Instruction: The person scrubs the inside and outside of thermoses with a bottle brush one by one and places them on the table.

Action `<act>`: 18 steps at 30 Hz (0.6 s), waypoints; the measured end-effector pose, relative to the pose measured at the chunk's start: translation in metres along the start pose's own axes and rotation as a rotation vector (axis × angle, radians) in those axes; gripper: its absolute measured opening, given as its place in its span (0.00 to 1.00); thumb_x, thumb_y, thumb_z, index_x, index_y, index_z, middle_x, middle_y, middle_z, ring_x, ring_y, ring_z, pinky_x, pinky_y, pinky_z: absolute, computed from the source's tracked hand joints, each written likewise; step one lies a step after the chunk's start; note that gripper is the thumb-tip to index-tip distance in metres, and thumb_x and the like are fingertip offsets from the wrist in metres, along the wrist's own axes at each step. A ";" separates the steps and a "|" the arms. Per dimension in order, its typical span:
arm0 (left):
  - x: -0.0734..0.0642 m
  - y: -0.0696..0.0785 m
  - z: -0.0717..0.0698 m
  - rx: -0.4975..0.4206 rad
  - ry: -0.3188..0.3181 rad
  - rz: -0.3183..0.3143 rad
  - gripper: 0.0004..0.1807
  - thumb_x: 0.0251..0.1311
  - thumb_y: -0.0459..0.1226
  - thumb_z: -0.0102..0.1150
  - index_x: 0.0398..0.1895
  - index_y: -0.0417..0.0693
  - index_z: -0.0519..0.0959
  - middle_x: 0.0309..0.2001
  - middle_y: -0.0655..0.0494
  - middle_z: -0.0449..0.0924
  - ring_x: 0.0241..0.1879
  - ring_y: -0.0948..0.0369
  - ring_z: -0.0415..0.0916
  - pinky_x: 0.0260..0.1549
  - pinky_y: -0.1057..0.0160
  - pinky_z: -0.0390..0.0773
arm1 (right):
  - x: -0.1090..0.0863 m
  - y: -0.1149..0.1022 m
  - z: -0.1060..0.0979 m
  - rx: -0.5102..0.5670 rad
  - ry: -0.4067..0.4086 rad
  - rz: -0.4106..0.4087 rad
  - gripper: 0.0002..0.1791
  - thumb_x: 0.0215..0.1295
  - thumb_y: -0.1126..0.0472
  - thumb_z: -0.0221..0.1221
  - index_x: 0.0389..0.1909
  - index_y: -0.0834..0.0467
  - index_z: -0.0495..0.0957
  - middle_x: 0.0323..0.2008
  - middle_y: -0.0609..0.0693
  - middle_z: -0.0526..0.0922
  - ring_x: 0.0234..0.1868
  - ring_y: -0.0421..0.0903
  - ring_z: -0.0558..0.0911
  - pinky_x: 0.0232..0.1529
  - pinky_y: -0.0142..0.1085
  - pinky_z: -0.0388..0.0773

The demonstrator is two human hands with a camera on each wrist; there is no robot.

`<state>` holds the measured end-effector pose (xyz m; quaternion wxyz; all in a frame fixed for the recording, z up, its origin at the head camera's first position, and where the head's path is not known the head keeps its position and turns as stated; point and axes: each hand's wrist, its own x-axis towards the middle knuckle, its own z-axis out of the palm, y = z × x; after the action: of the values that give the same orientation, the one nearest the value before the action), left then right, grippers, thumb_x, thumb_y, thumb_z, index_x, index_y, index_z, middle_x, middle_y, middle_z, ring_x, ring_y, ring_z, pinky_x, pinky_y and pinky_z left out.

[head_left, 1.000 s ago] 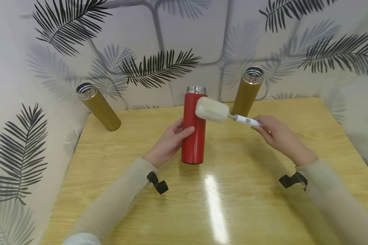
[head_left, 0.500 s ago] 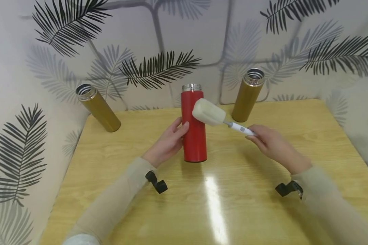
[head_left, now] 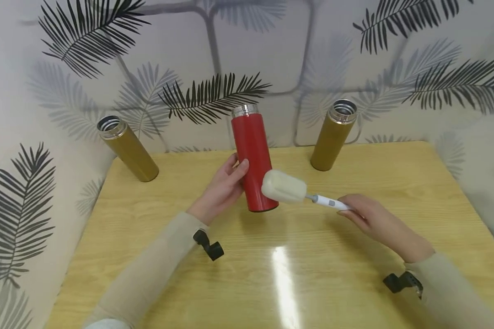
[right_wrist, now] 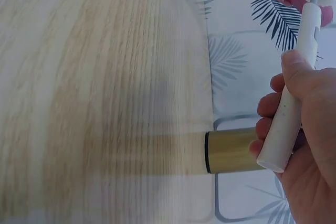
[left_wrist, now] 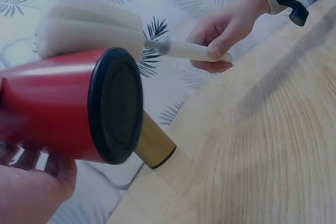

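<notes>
My left hand (head_left: pixel 223 185) grips a red thermos flask (head_left: pixel 253 155) around its side. The flask has no lid, shows a silver threaded neck, and leans with its top to the left. In the left wrist view its black base (left_wrist: pixel 118 106) faces the camera, lifted off the table. My right hand (head_left: pixel 368 219) holds a sponge bottle brush by its white handle (right_wrist: pixel 294 93), fingers curled round it. The cream sponge head (head_left: pixel 285 186) lies against the lower right side of the red flask.
Two gold flasks without lids stand at the back of the wooden table (head_left: pixel 214 283), one gold flask (head_left: pixel 129 148) at left and another gold flask (head_left: pixel 333 137) at right. Behind them rises a wall (head_left: pixel 263 50) with a leaf pattern.
The sponge head has moved down along the red flask from its upper part to near the base. The flask has tilted, its top going left.
</notes>
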<state>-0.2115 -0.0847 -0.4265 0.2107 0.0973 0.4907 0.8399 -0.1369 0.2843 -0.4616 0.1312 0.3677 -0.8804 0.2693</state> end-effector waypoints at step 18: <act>0.005 0.007 0.000 0.039 0.209 0.152 0.28 0.72 0.31 0.60 0.72 0.47 0.66 0.64 0.49 0.76 0.63 0.55 0.75 0.66 0.57 0.75 | -0.022 0.016 -0.026 -0.109 -0.068 0.014 0.12 0.62 0.67 0.71 0.46 0.55 0.84 0.33 0.37 0.77 0.30 0.29 0.67 0.27 0.29 0.68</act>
<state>-0.2180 -0.0855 -0.4207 0.0921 0.0501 0.5174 0.8493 -0.1323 0.3209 -0.4550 0.1191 0.3629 -0.9002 0.2094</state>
